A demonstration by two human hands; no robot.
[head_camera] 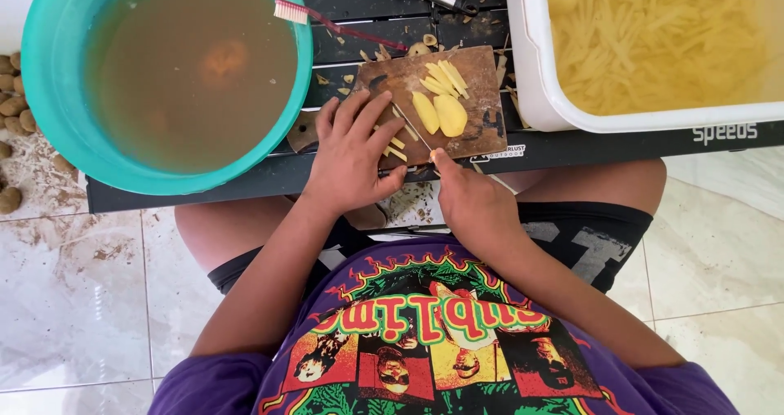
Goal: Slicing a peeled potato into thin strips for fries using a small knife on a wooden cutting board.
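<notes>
A teal basin (pixel 49 96) of murky brown water fills the left of a dark slatted table (pixel 245 174), a red-handled toothbrush (pixel 327 21) resting across its rim. At the right stands a white tub (pixel 531 72) heaped with pale yellow potato sticks soaking in water; a strip of white lettering, upside down from this view, runs along the table edge beneath it, and a small white label sits just below the board. Between the two vessels lies a worn wooden cutting board (pixel 482 80), near the table's front edge. On it, peeled potato slabs (pixel 439 114) sit flat beside a few cut strips (pixel 443 76).

The left hand (pixel 351 149) presses down with fingers spread over strips at the board's near-left corner. The right hand (pixel 474 203) is closed around a knife (pixel 416 129), whose thin blade angles up across the board toward the slabs. The potato looks firm yet wet and likely slippery; it would best be pinned from above on its flat face, fingertips clear of the blade. Unpeeled potatoes (pixel 12 104) lie on the soiled tile floor at far left.
</notes>
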